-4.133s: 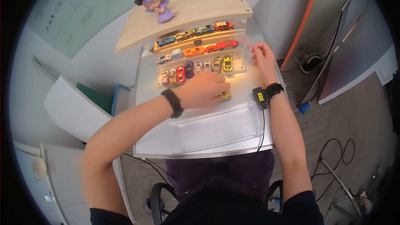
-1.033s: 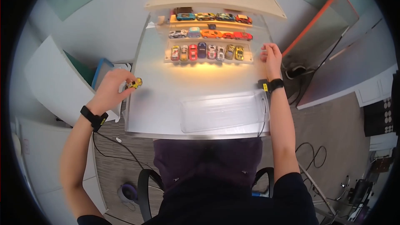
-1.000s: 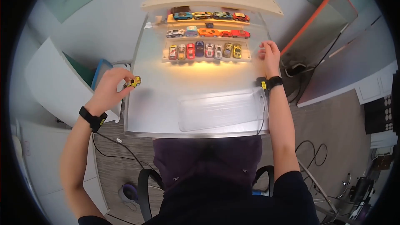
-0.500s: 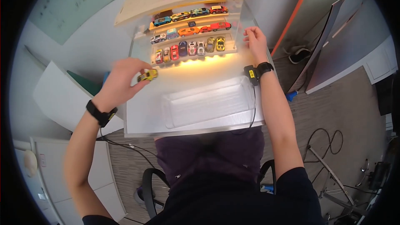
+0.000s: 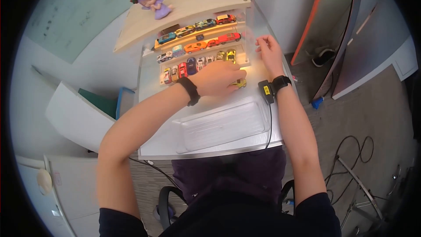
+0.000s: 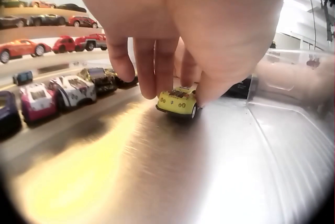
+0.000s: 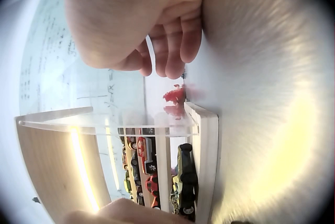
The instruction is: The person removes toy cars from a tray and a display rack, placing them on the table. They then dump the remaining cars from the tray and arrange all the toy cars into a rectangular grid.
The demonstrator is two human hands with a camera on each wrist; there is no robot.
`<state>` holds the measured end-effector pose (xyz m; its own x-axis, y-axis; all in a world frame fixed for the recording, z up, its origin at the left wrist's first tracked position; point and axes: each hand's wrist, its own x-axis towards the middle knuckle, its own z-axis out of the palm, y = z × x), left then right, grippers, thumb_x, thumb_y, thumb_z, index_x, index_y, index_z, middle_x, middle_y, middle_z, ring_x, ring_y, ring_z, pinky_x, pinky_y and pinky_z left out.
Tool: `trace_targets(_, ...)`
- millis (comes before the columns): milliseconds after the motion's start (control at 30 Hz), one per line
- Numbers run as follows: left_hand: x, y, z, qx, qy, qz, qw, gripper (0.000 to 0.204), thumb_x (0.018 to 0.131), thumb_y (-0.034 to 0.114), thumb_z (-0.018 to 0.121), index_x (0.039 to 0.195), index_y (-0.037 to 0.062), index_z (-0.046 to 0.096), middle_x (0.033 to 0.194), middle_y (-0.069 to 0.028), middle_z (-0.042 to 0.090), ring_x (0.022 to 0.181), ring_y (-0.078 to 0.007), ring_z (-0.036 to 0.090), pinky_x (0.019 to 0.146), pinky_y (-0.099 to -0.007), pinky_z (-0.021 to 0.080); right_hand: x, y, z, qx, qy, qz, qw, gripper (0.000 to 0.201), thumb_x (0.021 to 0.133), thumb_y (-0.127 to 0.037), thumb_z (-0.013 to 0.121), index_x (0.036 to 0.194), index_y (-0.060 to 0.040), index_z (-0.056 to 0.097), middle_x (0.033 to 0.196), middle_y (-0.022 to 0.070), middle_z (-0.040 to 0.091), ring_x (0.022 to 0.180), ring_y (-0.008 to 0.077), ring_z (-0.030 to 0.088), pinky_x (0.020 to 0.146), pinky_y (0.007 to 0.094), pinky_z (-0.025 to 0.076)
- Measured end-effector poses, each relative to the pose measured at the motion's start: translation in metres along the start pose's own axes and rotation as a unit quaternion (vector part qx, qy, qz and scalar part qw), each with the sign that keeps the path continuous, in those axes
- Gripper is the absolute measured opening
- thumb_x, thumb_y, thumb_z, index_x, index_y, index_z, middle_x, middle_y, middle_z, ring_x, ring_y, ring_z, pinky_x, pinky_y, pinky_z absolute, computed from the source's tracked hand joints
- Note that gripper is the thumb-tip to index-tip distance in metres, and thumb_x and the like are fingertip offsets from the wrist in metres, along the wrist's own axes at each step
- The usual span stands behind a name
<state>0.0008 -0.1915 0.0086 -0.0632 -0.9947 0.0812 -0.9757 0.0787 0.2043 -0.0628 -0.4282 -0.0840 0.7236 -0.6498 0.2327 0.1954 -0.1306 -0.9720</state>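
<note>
My left hand [image 5: 215,78] pinches a small yellow toy car [image 6: 178,102] between thumb and fingers, low over the table in front of the display rack's right end. In the head view the hand covers most of the car, and only its yellow right side shows. Behind it stands the lit display rack [image 5: 245,60], with rows of toy cars on its steps; the hand hides the lower part of several front-row cars. My right hand [image 5: 270,52] rests at the rack's right side, fingers loosely curled with nothing in them.
A clear plastic tray [image 5: 223,125] lies near the table's front edge. The rack's wooden top [image 5: 197,0] bears a purple-haired fairy figurine [image 5: 155,5]. Black cameras are strapped to the wrists, and a cable [image 5: 270,125] runs from the right one over the tray's right end.
From the table's left side, my left hand has carried the yellow toy car rightward to the rack's right front. The right hand stays beside the rack. The head view has shifted.
</note>
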Motion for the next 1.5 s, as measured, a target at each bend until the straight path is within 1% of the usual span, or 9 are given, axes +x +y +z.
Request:
trace_targets(133, 0.005, 0.0, 0.009, -0.008, 0.022, 0.0, 1.0, 0.022, 0.092, 0.02, 0.079, 0.107, 0.0079, 0.07, 0.101, -0.0116, 0.069, 0.103, -0.0343, 0.07, 0.089, -0.0488, 0.057, 0.0, -0.005, -0.001, 0.0, 0.001, 0.003, 1.0, 0.015, 0.108, -0.018, 0.064, 0.11, -0.0059, 0.072, 0.096, 0.0032, 0.074, 0.077, 0.0122, 0.072, 0.066, 0.0269, 0.052)
trace_targets(267, -0.028, -0.009, 0.01, 0.011, 0.037, -0.004, 0.999, 0.018, 0.093, 0.02, 0.079, 0.107, 0.0099, 0.073, 0.104, -0.0098, 0.068, 0.107, -0.0323, 0.069, 0.093, -0.0473, 0.055, -0.001, -0.004, -0.003, 0.022, -0.007, 0.021, 1.0, 0.014, 0.109, -0.02, 0.065, 0.112, -0.0079, 0.072, 0.098, 0.0019, 0.073, 0.078, 0.0101, 0.069, 0.063, 0.0245, 0.049)
trace_targets(400, -0.109, -0.024, 0.003, 0.004, 0.042, -0.068, 0.997, 0.02, 0.094, 0.02, 0.08, 0.112, 0.0133, 0.074, 0.105, -0.0061, 0.066, 0.108, -0.0297, 0.066, 0.094, -0.0456, 0.052, -0.004, -0.014, -0.004, 0.005, -0.004, 0.045, 0.999, 0.013, 0.111, -0.019, 0.063, 0.113, -0.0104, 0.072, 0.099, -0.0013, 0.07, 0.079, 0.0058, 0.063, 0.065, 0.0217, 0.048)
trace_targets(633, -0.297, -0.029, -0.014, -0.008, 0.091, -0.198, 0.976, 0.019, 0.093, 0.017, 0.081, 0.111, 0.0136, 0.075, 0.102, -0.003, 0.063, 0.105, -0.0267, 0.063, 0.092, -0.0416, 0.046, 0.006, -0.002, -0.014, -0.05, 0.007, 0.034, 0.998, 0.011, 0.112, -0.02, 0.061, 0.113, -0.0119, 0.068, 0.099, -0.0035, 0.069, 0.079, 0.0068, 0.066, 0.065, 0.022, 0.05)
trace_targets(733, -0.336, -0.016, -0.02, -0.019, 0.094, -0.262, 0.96, 0.017, 0.093, 0.014, 0.08, 0.109, 0.0134, 0.073, 0.102, -0.003, 0.063, 0.104, -0.0265, 0.063, 0.092, -0.0417, 0.045, 0.011, 0.004, -0.019, -0.05, 0.002, 0.03, 0.998, 0.01, 0.112, -0.02, 0.062, 0.115, -0.0118, 0.067, 0.096, -0.004, 0.069, 0.078, 0.0079, 0.067, 0.066, 0.0228, 0.052)
trace_targets(1033, -0.333, -0.003, -0.014, 0.007, 0.133, -0.282, 0.95, 0.015, 0.094, 0.013, 0.08, 0.107, 0.013, 0.071, 0.103, -0.0029, 0.065, 0.106, -0.0261, 0.064, 0.092, -0.0431, 0.045, 0.01, 0.002, -0.016, -0.04, -0.02, 0.019, 0.999, 0.014, 0.113, -0.02, 0.058, 0.113, -0.0116, 0.07, 0.102, -0.002, 0.072, 0.08, 0.0069, 0.065, 0.065, 0.0235, 0.051)
trace_targets(1133, -0.322, 0.009, -0.021, 0.033, 0.078, -0.344, 0.935, 0.022, 0.096, 0.014, 0.08, 0.117, 0.0144, 0.075, 0.111, -0.0038, 0.069, 0.112, -0.0266, 0.066, 0.097, -0.043, 0.046, 0.009, 0.004, -0.014, -0.029, -0.02, 0.021, 0.999, 0.014, 0.113, -0.02, 0.06, 0.113, -0.012, 0.07, 0.101, -0.0017, 0.072, 0.08, 0.0069, 0.065, 0.064, 0.0237, 0.051)
trace_targets(1333, -0.264, 0.026, -0.053, -0.117, 0.277, -0.236, 0.924, 0.031, 0.1, 0.007, 0.074, 0.131, 0.0109, 0.076, 0.127, -0.0097, 0.074, 0.118, -0.03, 0.07, 0.101, -0.0417, 0.052, 0.013, 0.011, -0.014, 0.002, -0.038, 0.033, 0.999, 0.014, 0.112, -0.021, 0.06, 0.113, -0.0117, 0.07, 0.101, -0.0015, 0.072, 0.081, 0.0075, 0.066, 0.063, 0.0232, 0.05)
trace_targets(1500, -0.228, 0.035, -0.07, -0.063, 0.214, -0.234, 0.946, 0.023, 0.099, 0.004, 0.073, 0.121, 0.0066, 0.078, 0.118, -0.0108, 0.075, 0.111, -0.0317, 0.071, 0.097, -0.0421, 0.055, 0.017, 0.017, -0.012, 0.012, -0.03, 0.021, 0.999, 0.014, 0.111, -0.021, 0.064, 0.112, -0.0095, 0.071, 0.099, 0.0006, 0.073, 0.079, 0.0086, 0.067, 0.061, 0.0247, 0.048)
